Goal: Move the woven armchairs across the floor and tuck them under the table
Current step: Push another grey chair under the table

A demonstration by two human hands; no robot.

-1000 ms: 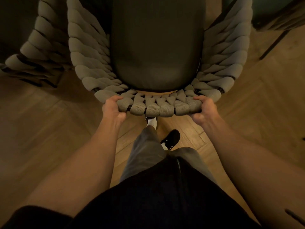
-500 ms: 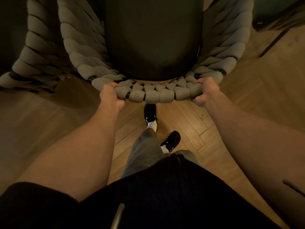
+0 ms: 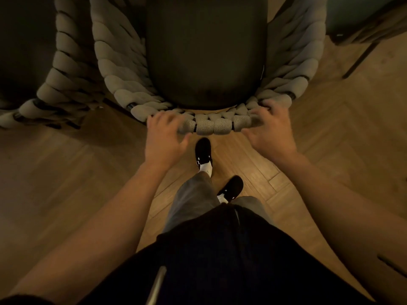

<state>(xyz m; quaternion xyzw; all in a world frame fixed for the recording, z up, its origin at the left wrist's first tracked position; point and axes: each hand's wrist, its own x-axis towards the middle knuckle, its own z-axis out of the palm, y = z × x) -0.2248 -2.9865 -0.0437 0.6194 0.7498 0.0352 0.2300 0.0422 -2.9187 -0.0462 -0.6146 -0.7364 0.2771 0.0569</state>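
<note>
a: at the back rail of the woven armchair, straight ahead of the person's feet, both hands are on the top edge. the left hand lies over the rail's left end and the right hand over its right end. both look motion-blurred. the fingers seem loosely draped over the thick knitted cords rather than clenched round them, so i'd call the hold relaxed, more resting than grasping.

b: where does the chair stand?

a: on the herringbone wood floor, seat cushion pointing away from the person. a second woven armchair sits just beside it on the left, their arms close together. whether the counter is over the seat i cannot tell; the top of the view is too dark.

b: how will it handle?

a: my guess is moderately heavy, with a stiff frame under soft, padded cord. the cords give under the fingers, so a firm wrap round the rail itself would steer it better than pressing on the padding. two hands set apart on the back should keep it from twisting.

b: room to move?

a: tight on the left, where the neighbouring chair's arm could catch. on the right there is bare floor, then a dark slanted furniture leg further off. the black shoe is nearly under the back rail, so a backward pull risks the toes; straight forward looks like the free direction.
</note>
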